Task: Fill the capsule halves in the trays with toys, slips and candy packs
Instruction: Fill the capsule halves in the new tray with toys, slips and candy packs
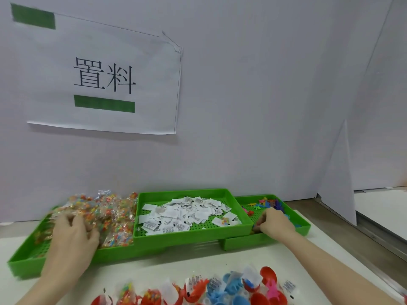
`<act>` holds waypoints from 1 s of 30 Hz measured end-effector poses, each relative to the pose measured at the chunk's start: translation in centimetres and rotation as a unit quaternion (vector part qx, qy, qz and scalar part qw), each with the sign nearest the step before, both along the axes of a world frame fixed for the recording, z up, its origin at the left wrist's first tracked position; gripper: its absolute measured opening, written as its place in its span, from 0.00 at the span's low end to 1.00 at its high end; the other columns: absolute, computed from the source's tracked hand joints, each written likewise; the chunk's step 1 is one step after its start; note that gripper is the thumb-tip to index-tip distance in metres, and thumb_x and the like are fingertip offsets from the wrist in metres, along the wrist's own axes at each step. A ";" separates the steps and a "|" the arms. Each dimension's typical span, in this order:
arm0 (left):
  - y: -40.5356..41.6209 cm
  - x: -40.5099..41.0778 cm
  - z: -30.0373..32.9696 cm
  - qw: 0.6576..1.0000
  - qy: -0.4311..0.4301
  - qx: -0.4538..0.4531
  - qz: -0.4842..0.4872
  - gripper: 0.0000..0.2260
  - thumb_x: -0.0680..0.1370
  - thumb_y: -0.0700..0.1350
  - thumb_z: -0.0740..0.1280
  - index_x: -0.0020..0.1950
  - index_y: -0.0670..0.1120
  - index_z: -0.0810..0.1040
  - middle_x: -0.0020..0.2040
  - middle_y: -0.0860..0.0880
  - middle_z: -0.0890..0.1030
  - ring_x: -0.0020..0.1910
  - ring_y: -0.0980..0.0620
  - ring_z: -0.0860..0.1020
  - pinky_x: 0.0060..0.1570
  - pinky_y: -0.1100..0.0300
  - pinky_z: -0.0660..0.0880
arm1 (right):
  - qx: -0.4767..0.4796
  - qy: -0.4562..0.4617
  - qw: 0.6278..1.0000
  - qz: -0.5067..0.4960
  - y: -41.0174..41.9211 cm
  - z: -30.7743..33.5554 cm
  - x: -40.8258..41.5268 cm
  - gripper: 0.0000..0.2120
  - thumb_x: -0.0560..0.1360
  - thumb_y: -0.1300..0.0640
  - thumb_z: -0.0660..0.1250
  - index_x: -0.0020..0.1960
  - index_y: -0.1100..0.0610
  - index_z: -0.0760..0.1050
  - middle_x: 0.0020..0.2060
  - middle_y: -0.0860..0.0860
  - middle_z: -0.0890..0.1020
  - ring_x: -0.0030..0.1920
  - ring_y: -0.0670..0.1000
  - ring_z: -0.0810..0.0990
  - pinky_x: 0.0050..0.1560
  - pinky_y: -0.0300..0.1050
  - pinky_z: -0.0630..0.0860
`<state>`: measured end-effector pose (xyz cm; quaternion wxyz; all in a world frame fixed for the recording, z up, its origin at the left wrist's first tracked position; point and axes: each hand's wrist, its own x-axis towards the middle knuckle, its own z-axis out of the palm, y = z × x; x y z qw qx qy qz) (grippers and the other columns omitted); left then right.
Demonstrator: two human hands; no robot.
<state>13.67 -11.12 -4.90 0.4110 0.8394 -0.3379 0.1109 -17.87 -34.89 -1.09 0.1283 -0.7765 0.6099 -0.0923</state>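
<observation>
Left hand [72, 234] grips candy packs [105, 216] — right hand [274, 223] pinches among toys [269, 204]; best lift one each, cleanly.

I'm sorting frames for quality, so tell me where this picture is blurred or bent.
Head view: the left hand and the candy packs under it are smeared by motion; the slips and the wall sign stay fairly sharp; the wide lens bows the sign's edges; lighting is soft, without glare.
</observation>
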 end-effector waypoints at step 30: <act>0.3 -0.9 0.4 0.999 -0.014 0.032 0.017 0.07 0.74 0.32 0.65 0.50 0.31 0.74 0.49 0.33 0.74 0.44 0.36 0.73 0.41 0.44 0.70 | -0.059 0.029 0.980 0.190 4.3 2.3 7.1 0.19 0.70 0.41 0.67 0.52 0.55 0.81 0.50 0.48 0.82 0.52 0.50 0.77 0.56 0.47 0.65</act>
